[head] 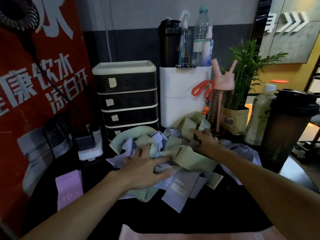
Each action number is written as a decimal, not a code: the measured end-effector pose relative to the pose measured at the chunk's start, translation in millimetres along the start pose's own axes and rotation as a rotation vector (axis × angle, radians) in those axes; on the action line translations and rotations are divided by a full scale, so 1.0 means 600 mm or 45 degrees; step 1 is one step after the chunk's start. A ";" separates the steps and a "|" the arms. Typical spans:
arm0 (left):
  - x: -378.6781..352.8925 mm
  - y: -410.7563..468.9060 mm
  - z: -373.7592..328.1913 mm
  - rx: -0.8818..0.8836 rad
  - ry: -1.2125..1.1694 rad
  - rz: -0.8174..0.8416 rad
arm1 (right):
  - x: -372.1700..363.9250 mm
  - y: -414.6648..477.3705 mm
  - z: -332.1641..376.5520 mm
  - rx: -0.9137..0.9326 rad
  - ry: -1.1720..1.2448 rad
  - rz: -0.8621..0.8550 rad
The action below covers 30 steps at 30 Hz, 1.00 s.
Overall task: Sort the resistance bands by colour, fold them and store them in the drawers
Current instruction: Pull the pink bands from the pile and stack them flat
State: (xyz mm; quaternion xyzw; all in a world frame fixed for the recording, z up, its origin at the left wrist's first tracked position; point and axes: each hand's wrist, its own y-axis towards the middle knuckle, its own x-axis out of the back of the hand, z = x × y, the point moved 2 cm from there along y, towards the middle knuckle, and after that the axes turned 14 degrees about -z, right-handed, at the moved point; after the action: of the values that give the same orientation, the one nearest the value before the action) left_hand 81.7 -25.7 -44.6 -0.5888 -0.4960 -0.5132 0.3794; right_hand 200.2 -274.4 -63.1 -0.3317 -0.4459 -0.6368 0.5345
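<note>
Sorting barely begun: left hand [147, 168] spread flat on mixed bands [187, 159]; right hand [203, 140] grip indiscernible (blurred); 1 pink band [69, 189] aside; drawers [128, 99] closed.

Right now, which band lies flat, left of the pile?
The pink band marked 10, lying apart; the green and lilac ones are tangled in the pile.

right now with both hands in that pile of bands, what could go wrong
1. The pale green and lavender stretchy bands lie tangled; pulling one may drag others off the black table.
2. The right hand works close to the tall pink-lidded bottle; a sharp tug could tip it.
3. The pile crowds the lowest drawer of the black stacked drawer unit, which may not open freely.
</note>
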 end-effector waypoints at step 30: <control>0.057 -0.045 0.047 0.128 -0.473 -0.526 | 0.088 -0.123 0.075 0.263 0.290 -0.162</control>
State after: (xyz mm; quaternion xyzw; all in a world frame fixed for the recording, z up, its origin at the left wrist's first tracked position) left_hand 61.3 13.6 -17.7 -0.5395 -0.6915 -0.4376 0.1980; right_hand 114.5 -251.1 -14.3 -0.1719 -0.4655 -0.6536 0.5715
